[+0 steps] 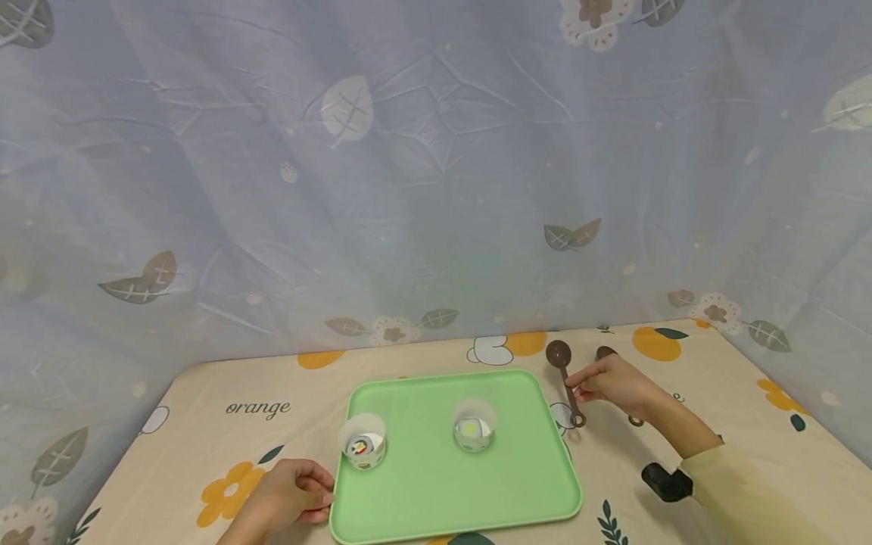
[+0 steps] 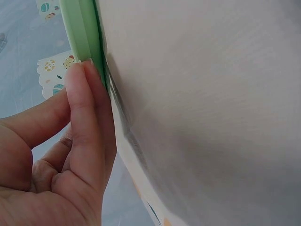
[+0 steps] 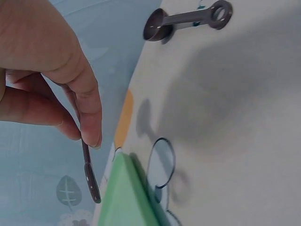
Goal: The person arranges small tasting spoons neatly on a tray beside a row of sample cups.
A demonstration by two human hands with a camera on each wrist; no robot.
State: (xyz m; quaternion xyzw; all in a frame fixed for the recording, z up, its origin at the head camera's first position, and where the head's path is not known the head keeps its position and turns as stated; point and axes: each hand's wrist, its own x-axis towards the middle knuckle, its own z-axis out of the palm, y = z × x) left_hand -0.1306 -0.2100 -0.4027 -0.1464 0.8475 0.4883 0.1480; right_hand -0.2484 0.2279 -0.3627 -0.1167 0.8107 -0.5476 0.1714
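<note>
My right hand [image 1: 616, 382] pinches a brown measuring spoon [image 1: 559, 354] by its handle, lifted over the tablecloth beyond the tray's right side. A second brown measuring spoon [image 3: 183, 19] lies on the cloth; in the head view my right hand partly covers it. My left hand [image 1: 289, 496] is at the left edge of a light green tray [image 1: 422, 492], its fingertips [image 2: 77, 80] touching the rim while the thumb's tip is hidden. On the tray stand two small translucent cups, a left cup [image 1: 363, 446] near the rim and a right cup [image 1: 474, 431]; each shows a coloured picture inside.
A cream tablecloth [image 1: 225, 382] with oranges, flowers and lettering covers the table. Grey-blue curtains [image 1: 436, 189] with leaf prints hang behind it and at both sides. A black device [image 1: 666, 482] sits at my right cuff.
</note>
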